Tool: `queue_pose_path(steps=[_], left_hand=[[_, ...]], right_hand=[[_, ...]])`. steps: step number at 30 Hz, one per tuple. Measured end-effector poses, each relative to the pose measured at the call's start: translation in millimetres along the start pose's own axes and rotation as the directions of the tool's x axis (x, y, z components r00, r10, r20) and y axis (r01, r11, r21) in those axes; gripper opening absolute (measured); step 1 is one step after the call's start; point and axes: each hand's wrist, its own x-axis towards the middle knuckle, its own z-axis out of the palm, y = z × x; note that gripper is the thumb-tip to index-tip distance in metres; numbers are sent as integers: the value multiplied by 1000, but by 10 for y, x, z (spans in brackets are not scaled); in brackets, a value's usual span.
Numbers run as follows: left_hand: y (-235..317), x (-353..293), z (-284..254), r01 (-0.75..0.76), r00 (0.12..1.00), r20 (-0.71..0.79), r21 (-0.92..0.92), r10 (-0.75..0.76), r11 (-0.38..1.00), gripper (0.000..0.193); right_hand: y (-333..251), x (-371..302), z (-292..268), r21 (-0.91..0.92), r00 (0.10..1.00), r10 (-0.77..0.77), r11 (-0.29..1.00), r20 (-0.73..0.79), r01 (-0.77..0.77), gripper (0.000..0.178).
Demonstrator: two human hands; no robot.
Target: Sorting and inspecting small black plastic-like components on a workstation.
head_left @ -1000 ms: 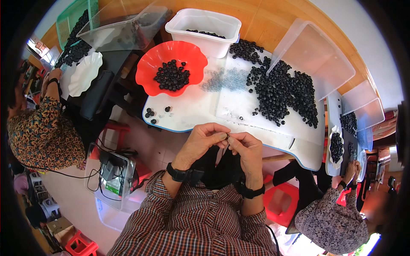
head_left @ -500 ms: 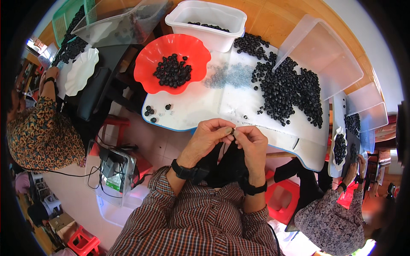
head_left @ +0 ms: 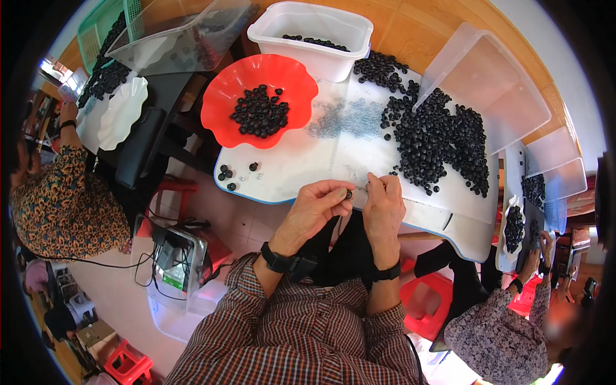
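Note:
Between the thumb and forefinger of my left hand [head_left: 316, 208] is a small black round piece [head_left: 348, 194], just off the near edge of the white table [head_left: 289, 170]. My right hand [head_left: 383, 208] is apart from it, a little to the right, thumb and fingers pinched together over the table's edge. Whatever lies in that pinch is too small to make out. A large heap of similar black pieces [head_left: 423, 141] spreads across the table on the right. Small clear bits [head_left: 350, 119] lie scattered at the middle.
A red scalloped bowl [head_left: 215, 102] holds several black pieces. Behind it stands a white tub [head_left: 308, 56]; a translucent bin [head_left: 491, 83] tilts over the heap. Several loose pieces [head_left: 226, 174] rest at the table's left corner. One person works at each side.
My hands have come apart from touching fingertips. The right one has moved slightly right and up to the table's edge; the left still pinches its black piece.

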Motion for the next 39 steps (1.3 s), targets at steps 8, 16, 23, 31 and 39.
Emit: queue_pose_path(steps=[8,16,23,31,39], left_hand=[[12,56,57,-10,1000,27,-84,12,996,24],[-2,91,279,2,999,43,-115,3,993,25],[8,109,369,-5,998,59,-119,12,993,24],[-14,128,387,-37,996,79,-129,48,991,24],[-30,116,403,-97,993,54,-102,103,990,22]], right_hand=[[46,-70,-45,331,993,115,939,-35,-97,19],[30,-114,-233,913,864,324,1,386,-409,21],[60,-135,-244,939,883,320,-86,344,-334,18],[-22,-112,-253,954,898,342,20,276,-301,17],[-63,-120,-273,948,903,346,92,256,-305,17]])
